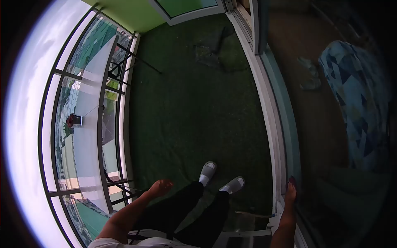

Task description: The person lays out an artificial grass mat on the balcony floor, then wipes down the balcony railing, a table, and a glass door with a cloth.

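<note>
My left hand [160, 188] hangs over the dark green turf floor [194, 124], left of my legs, its fingers loosely curled with nothing visible in them. At the sliding door's frame [271, 124] on the right, my right hand [291, 192] has its fingers closed. A small dark purplish thing [292, 181] shows at its fingertips, too dim to name. Whether that hand also touches the frame, I cannot tell. Below me are my feet in grey slippers [209, 168] and white socks.
Along the left railing [62, 73] runs a narrow white table [89, 153] bearing a small potted plant [74, 120]. A dark patch [209, 56] lies on the far turf. Behind the glass at right are slippers [310, 84] and a blue triangle-patterned cover [351, 91]. A glazed door panel [186, 6] stands at the far end.
</note>
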`<state>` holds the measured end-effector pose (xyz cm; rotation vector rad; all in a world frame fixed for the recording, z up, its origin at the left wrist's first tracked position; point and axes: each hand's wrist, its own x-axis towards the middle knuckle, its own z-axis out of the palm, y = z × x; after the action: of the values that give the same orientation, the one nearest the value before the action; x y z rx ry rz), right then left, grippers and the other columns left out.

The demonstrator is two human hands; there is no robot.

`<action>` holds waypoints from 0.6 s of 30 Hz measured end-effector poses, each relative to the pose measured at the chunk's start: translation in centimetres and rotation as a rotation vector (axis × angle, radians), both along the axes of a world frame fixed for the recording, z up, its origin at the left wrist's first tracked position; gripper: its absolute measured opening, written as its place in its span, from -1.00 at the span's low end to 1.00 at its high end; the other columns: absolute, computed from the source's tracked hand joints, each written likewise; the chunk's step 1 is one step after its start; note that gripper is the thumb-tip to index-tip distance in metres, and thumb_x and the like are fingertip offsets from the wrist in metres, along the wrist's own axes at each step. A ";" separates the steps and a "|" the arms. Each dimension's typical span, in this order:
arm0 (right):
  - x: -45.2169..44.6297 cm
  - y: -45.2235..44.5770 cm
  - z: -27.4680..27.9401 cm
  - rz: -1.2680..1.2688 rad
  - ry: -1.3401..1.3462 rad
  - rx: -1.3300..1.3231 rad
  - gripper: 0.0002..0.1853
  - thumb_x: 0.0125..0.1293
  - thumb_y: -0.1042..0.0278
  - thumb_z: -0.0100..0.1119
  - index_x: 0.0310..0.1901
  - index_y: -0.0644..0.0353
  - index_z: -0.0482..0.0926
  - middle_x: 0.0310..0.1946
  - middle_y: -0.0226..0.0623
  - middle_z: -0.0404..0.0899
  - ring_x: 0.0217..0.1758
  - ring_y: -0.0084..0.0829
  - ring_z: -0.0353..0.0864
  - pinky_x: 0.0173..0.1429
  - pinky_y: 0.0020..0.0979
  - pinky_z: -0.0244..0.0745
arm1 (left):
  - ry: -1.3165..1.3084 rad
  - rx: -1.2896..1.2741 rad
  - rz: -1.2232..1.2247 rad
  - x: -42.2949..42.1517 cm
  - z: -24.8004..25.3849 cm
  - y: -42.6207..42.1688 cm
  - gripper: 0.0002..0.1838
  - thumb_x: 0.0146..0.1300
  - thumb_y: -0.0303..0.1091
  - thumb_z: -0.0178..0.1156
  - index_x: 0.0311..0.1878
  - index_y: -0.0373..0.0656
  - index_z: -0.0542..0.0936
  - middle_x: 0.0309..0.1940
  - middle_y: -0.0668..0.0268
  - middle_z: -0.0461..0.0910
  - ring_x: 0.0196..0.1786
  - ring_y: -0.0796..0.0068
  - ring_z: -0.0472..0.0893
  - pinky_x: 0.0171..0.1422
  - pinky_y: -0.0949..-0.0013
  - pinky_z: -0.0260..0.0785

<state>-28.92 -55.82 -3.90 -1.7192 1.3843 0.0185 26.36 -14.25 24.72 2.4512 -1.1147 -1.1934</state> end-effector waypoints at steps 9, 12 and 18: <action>-2.5 4.0 22.3 0.372 0.431 -0.630 -0.48 0.17 0.48 0.01 0.22 0.08 0.41 0.13 -0.21 0.47 0.19 -0.31 0.47 0.22 -0.30 0.38 | 0.146 -0.089 -0.074 2.6 0.9 1.0 -0.83 0.22 -0.37 0.14 -0.18 -0.20 0.64 -0.39 0.13 0.68 -0.34 0.29 0.70 -0.24 0.28 0.54; -0.2 4.6 36.3 0.332 0.601 -0.685 -0.44 0.21 0.42 0.00 0.30 -0.04 0.35 0.30 -0.58 0.37 0.19 -0.43 0.46 0.13 -0.41 0.42 | 0.296 0.065 0.105 4.5 -0.9 0.7 -0.79 0.21 -0.37 0.15 -0.16 -0.24 0.64 -0.41 0.14 0.68 -0.36 0.39 0.70 -0.29 0.30 0.54; 3.5 5.7 69.6 0.215 1.240 -1.088 -0.15 -0.03 0.70 0.10 0.37 -0.19 0.28 0.51 -0.63 -0.04 0.51 -0.23 0.06 0.25 -0.04 0.30 | 0.442 0.100 0.168 6.1 -0.6 -2.9 -0.77 0.22 -0.37 0.12 -0.12 -0.23 0.65 -0.45 0.26 0.66 -0.44 0.50 0.65 -0.47 0.43 0.46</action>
<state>-25.43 -50.10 65.72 -3.0048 2.2980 0.6557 32.47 -17.11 24.11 2.1372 -0.7258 -1.6571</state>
